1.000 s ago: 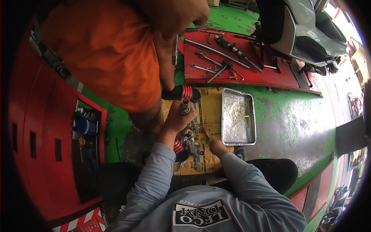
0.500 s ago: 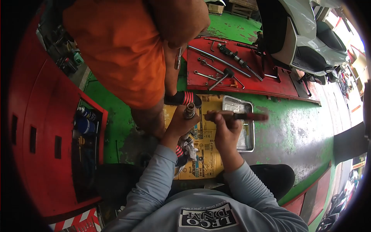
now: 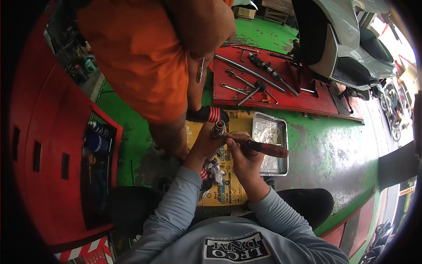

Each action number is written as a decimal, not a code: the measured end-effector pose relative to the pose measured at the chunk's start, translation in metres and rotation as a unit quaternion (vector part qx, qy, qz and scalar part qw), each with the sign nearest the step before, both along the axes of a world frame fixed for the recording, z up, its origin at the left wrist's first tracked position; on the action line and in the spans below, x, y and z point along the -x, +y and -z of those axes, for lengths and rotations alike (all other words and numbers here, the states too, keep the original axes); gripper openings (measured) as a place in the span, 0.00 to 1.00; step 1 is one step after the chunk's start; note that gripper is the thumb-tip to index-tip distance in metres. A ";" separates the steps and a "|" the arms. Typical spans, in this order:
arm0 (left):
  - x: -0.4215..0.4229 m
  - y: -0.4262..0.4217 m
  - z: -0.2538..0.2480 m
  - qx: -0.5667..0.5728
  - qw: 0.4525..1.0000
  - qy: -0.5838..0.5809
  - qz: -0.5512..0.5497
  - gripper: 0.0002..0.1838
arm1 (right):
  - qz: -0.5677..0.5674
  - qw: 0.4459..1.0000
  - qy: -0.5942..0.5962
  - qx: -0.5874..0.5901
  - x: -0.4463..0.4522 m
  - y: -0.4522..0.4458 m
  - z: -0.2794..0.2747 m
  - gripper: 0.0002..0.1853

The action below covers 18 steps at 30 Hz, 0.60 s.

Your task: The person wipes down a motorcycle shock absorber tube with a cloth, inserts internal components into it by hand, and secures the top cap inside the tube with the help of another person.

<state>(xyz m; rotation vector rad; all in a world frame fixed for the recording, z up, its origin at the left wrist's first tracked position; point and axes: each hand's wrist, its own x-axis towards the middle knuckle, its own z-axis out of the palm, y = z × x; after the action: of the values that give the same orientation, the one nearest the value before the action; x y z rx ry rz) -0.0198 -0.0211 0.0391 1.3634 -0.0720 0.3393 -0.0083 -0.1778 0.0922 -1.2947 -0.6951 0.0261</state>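
Upright in my left hand (image 3: pixel 203 143) is a metal tube (image 3: pixel 218 127) with a ringed, spring-like open top; my fingers wrap around it just below that top. My right hand (image 3: pixel 247 160) is closed on a screwdriver (image 3: pixel 271 149) with a red and black handle. Its handle points right and its tip end lies toward the tube's top; whether the tip touches the tube I cannot tell. A crumpled whitish rag (image 3: pixel 214 170) lies below my left hand, on the yellow cardboard (image 3: pixel 231 187).
A metal tray (image 3: pixel 286 152) rests right of my hands. Beyond, a red platform (image 3: pixel 303 103) carries wrenches, a hammer (image 3: pixel 259 86) and a long shaft-like part (image 3: pixel 266 66). A person in orange (image 3: pixel 136 66) stands close ahead, holding a metal tool (image 3: pixel 200 70). A red cabinet (image 3: pixel 52 154) stands left; a scooter (image 3: pixel 351 53) is upper right.
My right hand has moved left with the screwdriver, bringing it up to the tube's top. My left hand keeps hold of the tube, nearly in place.
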 end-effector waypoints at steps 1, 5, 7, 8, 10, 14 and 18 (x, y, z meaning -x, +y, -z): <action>0.000 0.000 0.000 0.005 1.000 0.003 0.002 0.19 | 0.001 1.000 -0.002 0.001 0.000 0.001 -0.001 0.06; 0.000 -0.003 -0.001 0.020 1.000 -0.014 -0.013 0.20 | 0.004 1.000 -0.012 0.003 0.001 0.003 -0.002 0.07; -0.001 -0.004 0.001 0.018 0.999 -0.033 -0.023 0.21 | 0.007 1.000 -0.025 0.006 0.000 0.004 -0.001 0.07; -0.003 -0.003 0.005 0.014 0.999 -0.041 -0.024 0.21 | 0.009 0.999 -0.035 0.010 -0.001 0.005 0.000 0.07; -0.004 -0.002 0.007 0.006 0.999 -0.032 -0.018 0.22 | 0.014 0.999 -0.042 0.014 -0.002 0.005 0.001 0.07; -0.005 0.000 0.006 -0.017 0.999 -0.030 -0.022 0.22 | 0.018 0.999 -0.039 0.016 -0.001 0.006 0.000 0.07; -0.005 -0.001 0.009 -0.017 0.998 -0.044 -0.037 0.23 | 0.019 0.999 -0.035 0.018 0.000 0.006 -0.001 0.07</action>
<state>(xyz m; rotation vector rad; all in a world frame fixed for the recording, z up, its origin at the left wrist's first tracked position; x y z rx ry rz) -0.0143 -0.0224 0.0302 1.3874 -0.1006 0.4615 -0.0079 -0.1716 0.0930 -1.3474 -0.7318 -0.0377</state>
